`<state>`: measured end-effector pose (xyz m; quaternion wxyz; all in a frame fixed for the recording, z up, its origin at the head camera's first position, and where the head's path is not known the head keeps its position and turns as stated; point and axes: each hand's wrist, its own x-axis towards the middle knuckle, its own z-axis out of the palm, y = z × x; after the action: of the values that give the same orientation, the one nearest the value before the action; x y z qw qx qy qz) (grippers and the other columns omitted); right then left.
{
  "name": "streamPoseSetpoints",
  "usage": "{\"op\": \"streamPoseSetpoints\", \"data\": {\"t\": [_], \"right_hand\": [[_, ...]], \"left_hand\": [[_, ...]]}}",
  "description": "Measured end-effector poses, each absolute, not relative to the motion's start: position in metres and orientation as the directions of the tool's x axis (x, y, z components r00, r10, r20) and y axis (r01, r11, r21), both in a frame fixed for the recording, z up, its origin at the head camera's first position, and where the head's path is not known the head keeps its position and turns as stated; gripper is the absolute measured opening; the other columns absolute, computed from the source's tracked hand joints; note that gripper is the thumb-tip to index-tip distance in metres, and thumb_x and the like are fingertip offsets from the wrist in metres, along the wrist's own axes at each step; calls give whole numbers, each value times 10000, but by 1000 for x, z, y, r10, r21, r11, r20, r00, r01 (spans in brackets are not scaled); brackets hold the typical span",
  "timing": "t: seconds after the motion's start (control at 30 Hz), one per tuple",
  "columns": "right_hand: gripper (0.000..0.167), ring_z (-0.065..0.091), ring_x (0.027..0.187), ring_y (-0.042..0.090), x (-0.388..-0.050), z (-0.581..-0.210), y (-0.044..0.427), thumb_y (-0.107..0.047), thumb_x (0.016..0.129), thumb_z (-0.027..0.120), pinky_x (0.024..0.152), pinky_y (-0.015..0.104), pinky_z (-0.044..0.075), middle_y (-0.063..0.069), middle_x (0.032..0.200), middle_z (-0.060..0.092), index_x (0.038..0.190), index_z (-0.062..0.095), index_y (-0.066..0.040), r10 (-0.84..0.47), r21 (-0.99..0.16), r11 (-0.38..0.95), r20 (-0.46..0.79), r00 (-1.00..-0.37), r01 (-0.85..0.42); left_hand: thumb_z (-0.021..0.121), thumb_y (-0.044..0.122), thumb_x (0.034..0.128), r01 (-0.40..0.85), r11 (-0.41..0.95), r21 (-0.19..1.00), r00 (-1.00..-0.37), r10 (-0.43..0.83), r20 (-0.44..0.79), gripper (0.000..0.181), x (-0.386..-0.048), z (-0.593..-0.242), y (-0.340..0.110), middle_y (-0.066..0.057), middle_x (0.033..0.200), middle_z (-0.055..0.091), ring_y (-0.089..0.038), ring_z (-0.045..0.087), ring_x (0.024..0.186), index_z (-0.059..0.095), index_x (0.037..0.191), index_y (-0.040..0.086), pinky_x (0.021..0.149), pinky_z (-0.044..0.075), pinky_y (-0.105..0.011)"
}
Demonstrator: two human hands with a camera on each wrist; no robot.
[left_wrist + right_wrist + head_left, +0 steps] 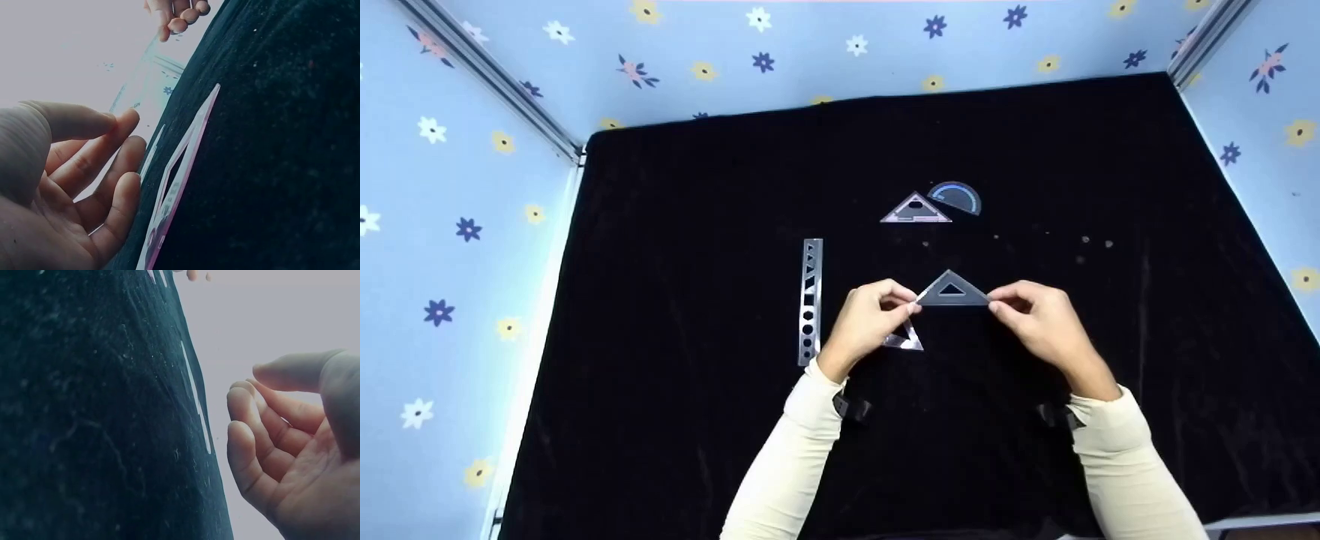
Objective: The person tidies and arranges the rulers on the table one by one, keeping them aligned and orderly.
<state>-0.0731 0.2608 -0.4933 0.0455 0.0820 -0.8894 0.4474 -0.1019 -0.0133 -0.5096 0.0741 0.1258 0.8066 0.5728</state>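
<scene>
A clear triangular set square (951, 298) with a small triangular cut-out is held between both hands in the head view. My left hand (871, 319) pinches its left corner between thumb and fingertips. At the right corner, my right hand (1041, 322) pinches it likewise; in the right wrist view the right hand (281, 439) shows, but the set square cannot be made out. Below the left hand, partly hidden by it, another set square (911, 343) lies on the cloth. The left wrist view shows this pink-edged set square (185, 163) beside the left hand (84, 174).
A clear stencil ruler (810, 300) with cut-out shapes lies left of the hands. Farther back are a pink-edged set square (916, 210) and a protractor (958, 196), close together. Black cloth (697, 315) covers the table, with flowered walls (810, 52) around it.
</scene>
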Motion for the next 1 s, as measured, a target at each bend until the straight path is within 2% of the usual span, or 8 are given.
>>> {"op": "streamPoseSetpoints", "data": {"t": [0.23, 0.53, 0.73, 1.0], "right_hand": [[76, 625, 728, 133, -67, -496, 266, -63, 890, 745, 669, 143, 462, 6, 863, 729, 949, 779, -97, -120, -790, 593, 110, -987, -160], [70, 633, 732, 140, -60, -498, 270, -69, 898, 740, 675, 143, 464, 8, 861, 730, 951, 775, -98, -122, -791, 595, 86, -989, -142], [75, 630, 727, 134, -56, -497, 273, -63, 895, 741, 667, 141, 462, 5, 863, 728, 949, 776, -101, -120, -779, 610, 87, -989, -142], [82, 630, 719, 119, -53, -498, 277, -48, 876, 749, 657, 152, 468, 5, 850, 726, 943, 768, -90, -104, -787, 606, 73, -992, -121]], "left_hand": [[794, 142, 851, 147, 339, 929, -951, 306, 39, 59, -100, -511, -11, 131, 805, 727, -38, 669, 718, 768, 903, 148, 651, 542, -238], [773, 162, 860, 225, 425, 877, -932, 357, 66, 51, -95, -509, -8, 146, 814, 723, -9, 645, 731, 769, 910, 172, 699, 509, -223], [745, 211, 875, 271, 525, 807, -920, 389, 57, 64, -91, -506, -6, 199, 842, 719, 38, 633, 764, 769, 934, 219, 715, 500, -239], [736, 276, 902, 316, 581, 750, -901, 430, 46, 89, -87, -502, -4, 236, 886, 726, 62, 647, 861, 767, 983, 259, 759, 517, -275]]}}
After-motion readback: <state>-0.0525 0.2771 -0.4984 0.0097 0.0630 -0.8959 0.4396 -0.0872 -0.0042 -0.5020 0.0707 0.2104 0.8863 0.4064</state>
